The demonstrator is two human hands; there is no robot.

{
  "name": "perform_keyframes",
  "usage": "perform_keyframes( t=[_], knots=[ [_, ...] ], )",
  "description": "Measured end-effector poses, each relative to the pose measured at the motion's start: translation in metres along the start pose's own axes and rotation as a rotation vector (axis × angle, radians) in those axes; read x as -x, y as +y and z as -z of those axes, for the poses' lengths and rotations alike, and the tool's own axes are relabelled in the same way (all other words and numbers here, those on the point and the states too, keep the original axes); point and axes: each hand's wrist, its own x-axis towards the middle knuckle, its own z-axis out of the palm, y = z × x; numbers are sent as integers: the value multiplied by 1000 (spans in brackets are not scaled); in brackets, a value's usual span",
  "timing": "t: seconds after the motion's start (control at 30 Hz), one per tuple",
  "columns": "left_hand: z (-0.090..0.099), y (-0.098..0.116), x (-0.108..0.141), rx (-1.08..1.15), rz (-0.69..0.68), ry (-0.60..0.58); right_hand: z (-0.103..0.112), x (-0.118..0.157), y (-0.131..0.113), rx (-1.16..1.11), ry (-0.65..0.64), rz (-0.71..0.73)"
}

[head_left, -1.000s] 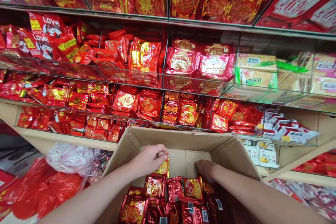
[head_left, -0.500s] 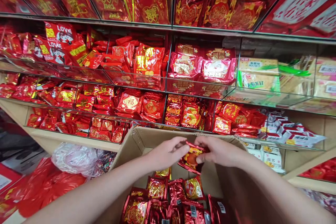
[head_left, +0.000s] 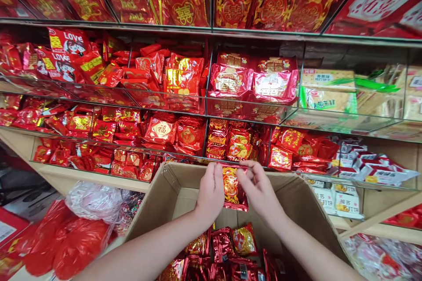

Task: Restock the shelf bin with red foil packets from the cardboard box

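A small red packet (head_left: 232, 189) with gold print, its kind of filling not visible, hangs upright above the cardboard box (head_left: 184, 171). My left hand (head_left: 211, 192) is closed on its left edge, fingers pressed together. At its right edge my right hand (head_left: 260, 191) has the thumb against it and the fingers curled behind. Below, inside the box, lie several loose red packets (head_left: 221, 243) and a gold-fronted packet (head_left: 244, 239). My forearms hide parts of the box.
Behind the box rise shelves with clear dividers, filled with red packets (head_left: 184, 74). Pale cracker packs (head_left: 328, 90) stand right. White-and-red packs (head_left: 365, 162) lie in a lower bin. Red plastic bags (head_left: 69, 237) and a clear bag (head_left: 94, 199) lie left of the box.
The packet has risen toward the shelf and turned from a tilt to upright, its gold-printed face now toward me. Both hands have moved with it and turned more upright.
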Motion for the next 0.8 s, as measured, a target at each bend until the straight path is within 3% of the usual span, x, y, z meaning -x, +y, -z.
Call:
perform_keyframes(
  t=[0.1, 0.23, 0.3, 0.37, 0.47, 0.53, 0.63, 0.8],
  knots=[
    [0, -7, -1, 3, 67, 17, -5, 8, 4, -120, -205, -26],
    [4, -11, -2, -21, 106, -52, 4, 7, 4, -66, -262, -37],
    [8, -10, -2, -5, 145, -126, 18, 0, 0, 1, -230, -22],
    [12, -9, -3, 26, 184, -203, 35, -11, -5, 139, -121, 3],
    [14, -10, -4, 64, 184, -238, 60, -31, -13, 594, 115, 73],
    [14, -14, -5, 83, 178, -241, 69, -45, -17, 918, 198, 118],
    [11, -20, -6, 99, 185, -260, 72, -66, -20, 1169, 196, 148],
    [11, -25, -6, 90, 183, -285, 63, -89, -12, 1380, 160, 125]
  ],
)
